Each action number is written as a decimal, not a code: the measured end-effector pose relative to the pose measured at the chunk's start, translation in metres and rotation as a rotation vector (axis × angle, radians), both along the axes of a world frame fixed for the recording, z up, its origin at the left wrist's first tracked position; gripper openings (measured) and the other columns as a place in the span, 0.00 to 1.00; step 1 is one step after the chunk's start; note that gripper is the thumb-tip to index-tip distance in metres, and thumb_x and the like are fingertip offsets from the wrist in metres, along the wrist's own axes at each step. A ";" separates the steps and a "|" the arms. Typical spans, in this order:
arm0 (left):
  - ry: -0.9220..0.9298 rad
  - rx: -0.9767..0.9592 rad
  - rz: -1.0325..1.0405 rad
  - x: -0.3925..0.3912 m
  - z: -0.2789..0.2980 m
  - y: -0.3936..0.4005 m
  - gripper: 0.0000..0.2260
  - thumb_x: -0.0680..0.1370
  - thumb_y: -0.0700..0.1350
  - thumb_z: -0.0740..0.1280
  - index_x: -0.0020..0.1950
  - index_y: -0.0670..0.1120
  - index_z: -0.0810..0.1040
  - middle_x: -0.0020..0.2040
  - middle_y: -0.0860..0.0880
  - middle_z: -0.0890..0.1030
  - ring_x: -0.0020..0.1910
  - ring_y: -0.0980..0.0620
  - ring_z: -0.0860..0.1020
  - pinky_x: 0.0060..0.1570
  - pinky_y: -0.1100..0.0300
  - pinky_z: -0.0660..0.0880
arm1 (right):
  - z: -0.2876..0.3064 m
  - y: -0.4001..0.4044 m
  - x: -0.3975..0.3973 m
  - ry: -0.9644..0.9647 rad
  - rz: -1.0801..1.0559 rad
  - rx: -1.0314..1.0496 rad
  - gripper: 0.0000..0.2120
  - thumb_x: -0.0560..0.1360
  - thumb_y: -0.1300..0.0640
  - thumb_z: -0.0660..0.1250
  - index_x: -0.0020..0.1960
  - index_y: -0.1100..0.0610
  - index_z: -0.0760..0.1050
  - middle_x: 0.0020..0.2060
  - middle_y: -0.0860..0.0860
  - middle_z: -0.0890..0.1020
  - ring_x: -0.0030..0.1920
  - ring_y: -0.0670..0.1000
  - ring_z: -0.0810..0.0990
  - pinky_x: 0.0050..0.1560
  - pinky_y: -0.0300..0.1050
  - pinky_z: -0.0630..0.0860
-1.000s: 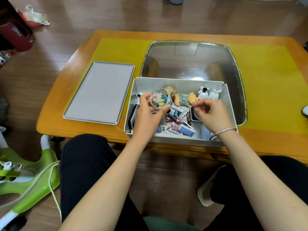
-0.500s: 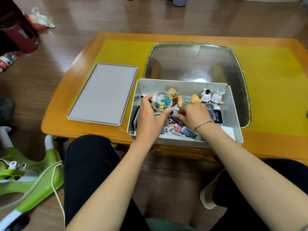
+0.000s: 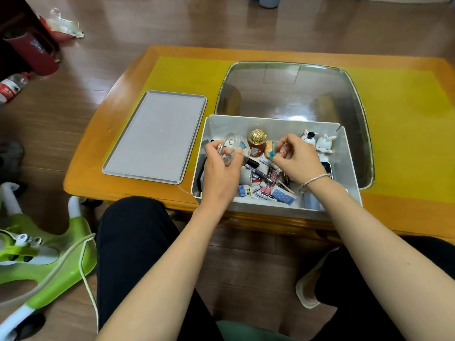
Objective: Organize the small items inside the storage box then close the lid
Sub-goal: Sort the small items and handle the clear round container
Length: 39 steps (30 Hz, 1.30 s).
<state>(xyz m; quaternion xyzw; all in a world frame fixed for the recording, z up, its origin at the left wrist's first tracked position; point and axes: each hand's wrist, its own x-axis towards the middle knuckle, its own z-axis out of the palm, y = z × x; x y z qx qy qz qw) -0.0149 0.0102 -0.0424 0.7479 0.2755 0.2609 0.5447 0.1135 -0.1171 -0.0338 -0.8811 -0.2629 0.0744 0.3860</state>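
A: Storage box (image 3: 346, 153)?
B: Table's near edge, long axis left-right; lid (image 3: 155, 136) flat to its left.
A: Hands?
B: Left hand (image 3: 221, 172) grips clear round case (image 3: 230, 150); right hand (image 3: 294, 157) pinches something small, possibly a clip.

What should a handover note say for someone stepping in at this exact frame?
Left hand: grips a small clear round container over the left side of the storage box.
Right hand: fingers curled, pinching something small above the box's middle; too small to identify.
Box: open at the table's near edge, with clips, pens and packets loose inside; gold-capped bottle and two white figurines stand along the far wall.
Lid: flat on the table, left of the box.
Done: nothing clearly finished.
Left: tidy the loose items, fit the lid.
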 end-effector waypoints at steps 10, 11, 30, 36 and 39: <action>-0.064 0.124 0.028 -0.001 0.001 -0.001 0.30 0.74 0.38 0.71 0.71 0.47 0.61 0.68 0.48 0.67 0.66 0.52 0.70 0.56 0.60 0.77 | 0.001 -0.014 0.004 0.005 0.312 -0.387 0.05 0.70 0.55 0.74 0.41 0.58 0.84 0.34 0.51 0.82 0.31 0.42 0.72 0.32 0.29 0.68; -0.076 0.114 0.043 -0.002 0.002 -0.001 0.30 0.74 0.38 0.71 0.71 0.48 0.61 0.68 0.48 0.66 0.67 0.51 0.70 0.57 0.57 0.77 | 0.001 -0.012 0.001 0.036 0.364 -0.392 0.05 0.70 0.56 0.74 0.44 0.57 0.84 0.34 0.48 0.82 0.32 0.41 0.73 0.34 0.29 0.70; -0.124 -0.046 0.098 -0.003 0.005 0.002 0.30 0.76 0.42 0.69 0.74 0.46 0.58 0.69 0.47 0.68 0.65 0.53 0.72 0.52 0.65 0.78 | -0.012 0.007 -0.023 0.008 0.551 -0.475 0.10 0.70 0.53 0.74 0.49 0.55 0.83 0.46 0.49 0.84 0.46 0.47 0.79 0.49 0.38 0.73; -0.092 -0.016 0.073 -0.003 0.003 0.004 0.29 0.75 0.45 0.71 0.72 0.48 0.62 0.67 0.49 0.70 0.64 0.53 0.73 0.55 0.61 0.77 | -0.003 -0.008 -0.018 0.036 0.314 -0.241 0.07 0.68 0.51 0.75 0.39 0.54 0.82 0.31 0.44 0.79 0.33 0.41 0.73 0.34 0.34 0.67; -0.008 0.062 0.027 -0.001 0.001 0.005 0.29 0.72 0.49 0.74 0.70 0.49 0.66 0.66 0.51 0.71 0.60 0.55 0.74 0.53 0.64 0.77 | 0.003 -0.018 -0.018 0.053 0.086 0.007 0.08 0.69 0.52 0.74 0.35 0.54 0.80 0.28 0.45 0.78 0.29 0.37 0.73 0.32 0.26 0.65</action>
